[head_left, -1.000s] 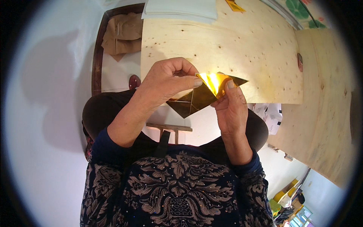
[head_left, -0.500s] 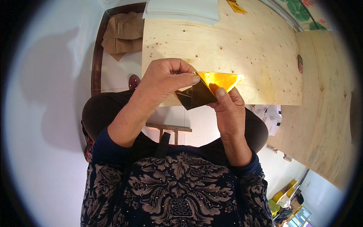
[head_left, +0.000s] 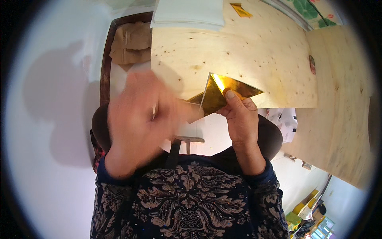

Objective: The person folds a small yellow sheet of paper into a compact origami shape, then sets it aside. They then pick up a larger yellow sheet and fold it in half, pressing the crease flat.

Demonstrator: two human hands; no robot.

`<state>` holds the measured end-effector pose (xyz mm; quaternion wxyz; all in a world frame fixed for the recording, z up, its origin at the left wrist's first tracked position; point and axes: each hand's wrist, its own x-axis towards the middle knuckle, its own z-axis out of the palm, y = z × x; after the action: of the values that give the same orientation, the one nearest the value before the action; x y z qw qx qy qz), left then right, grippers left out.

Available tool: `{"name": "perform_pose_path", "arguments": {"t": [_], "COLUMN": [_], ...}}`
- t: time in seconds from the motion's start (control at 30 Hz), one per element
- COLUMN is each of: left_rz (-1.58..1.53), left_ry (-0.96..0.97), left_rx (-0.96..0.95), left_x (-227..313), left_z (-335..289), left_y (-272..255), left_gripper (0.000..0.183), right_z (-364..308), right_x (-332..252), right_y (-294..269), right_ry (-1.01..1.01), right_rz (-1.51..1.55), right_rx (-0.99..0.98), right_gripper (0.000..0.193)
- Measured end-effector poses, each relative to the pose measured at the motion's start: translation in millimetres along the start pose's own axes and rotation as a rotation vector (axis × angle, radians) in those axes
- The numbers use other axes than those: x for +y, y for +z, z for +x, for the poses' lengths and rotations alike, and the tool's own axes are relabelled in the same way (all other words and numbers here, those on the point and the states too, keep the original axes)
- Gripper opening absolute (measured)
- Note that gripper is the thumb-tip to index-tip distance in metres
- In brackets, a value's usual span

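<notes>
A sheet of shiny gold foil paper point(head_left: 215, 95), folded into pointed triangular flaps, is held up over the table's near edge. My right hand point(head_left: 241, 118) pinches it at its right side, thumb on top and fingers behind. My left hand point(head_left: 143, 115) is a blur of motion just left of the paper, close to its lower left corner. Its fingers are smeared, so whether they touch the paper is not clear. One flap stands with a pale edge turned toward the left hand.
On the light wooden table point(head_left: 187, 51) lie a stack of white sheets point(head_left: 187, 14) at the back left and a small folded gold piece point(head_left: 241, 10) farther right. A small red-and-dark object point(head_left: 312, 64) sits by the right edge. Brown crumpled paper point(head_left: 132, 43) lies left of the table.
My left hand has let go of the upper flap and moved down and left, now blurred. The right hand keeps its pinch while the gold paper's flap has swung upright.
</notes>
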<state>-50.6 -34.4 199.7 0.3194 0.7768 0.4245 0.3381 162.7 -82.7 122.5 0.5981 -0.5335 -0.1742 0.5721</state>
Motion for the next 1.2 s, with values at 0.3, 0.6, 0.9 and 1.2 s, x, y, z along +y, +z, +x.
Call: {"name": "perform_pose_path", "arguments": {"t": [0.3, 0.6, 0.9, 1.2], "left_rz": [-0.451, -0.536, -0.554, -0.704], "left_ry": [-0.265, -0.332, -0.356, -0.432], "left_rx": [-0.111, -0.189, -0.209, -0.217], "left_x": [-33.0, -39.1, -40.5, -46.0], "left_z": [20.8, 26.6, 27.4, 31.1], "left_y": [63.4, 56.9, 55.9, 60.5], "left_gripper": [0.028, 0.024, 0.023, 0.013], "right_z": [-22.8, -21.2, -20.4, -14.8], "right_x": [4.2, 4.8, 4.4, -7.4], "right_y": [4.2, 9.1, 8.8, 13.6], "right_ry": [-0.139, -0.166, -0.169, -0.149], "right_rz": [-0.035, -0.015, -0.004, -0.154], "right_rx": [-0.067, -0.077, -0.084, -0.057], "right_gripper": [0.025, 0.025, 0.025, 0.027]}}
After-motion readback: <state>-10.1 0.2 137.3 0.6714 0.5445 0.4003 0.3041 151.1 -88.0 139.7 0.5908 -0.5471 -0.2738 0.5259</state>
